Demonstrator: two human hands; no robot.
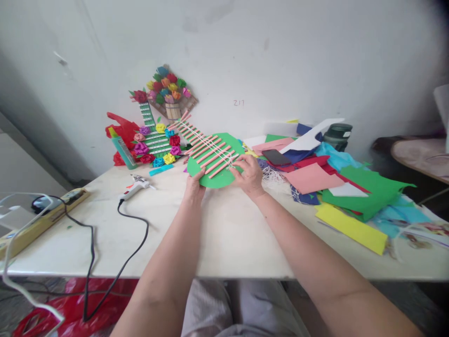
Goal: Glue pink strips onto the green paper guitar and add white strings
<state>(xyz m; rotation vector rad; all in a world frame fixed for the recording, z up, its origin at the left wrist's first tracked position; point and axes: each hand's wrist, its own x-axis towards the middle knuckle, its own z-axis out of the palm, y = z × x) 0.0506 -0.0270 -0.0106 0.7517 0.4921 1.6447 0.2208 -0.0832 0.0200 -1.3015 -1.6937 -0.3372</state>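
Observation:
Held up over the table is a green paper guitar (224,182) with pink paper sticks (210,154) laid across it and white strings (201,135) running along its length. My left hand (195,185) grips the lower left edge of the round body, thumb on top. At the right side of the body, my right hand (250,175) pinches near the lower ends of the strings, fingers closed. What exactly lies between those fingertips is too small to make out, though the strings lead to them. The guitar's neck points up and left.
A flower-trimmed green paper guitar (154,138) and a flower picture (171,91) stand at the wall. A glue gun (135,187), glue bottle (122,150) and power strip (52,215) lie left. Coloured paper (368,192), white string (273,177) and a phone (276,157) lie right.

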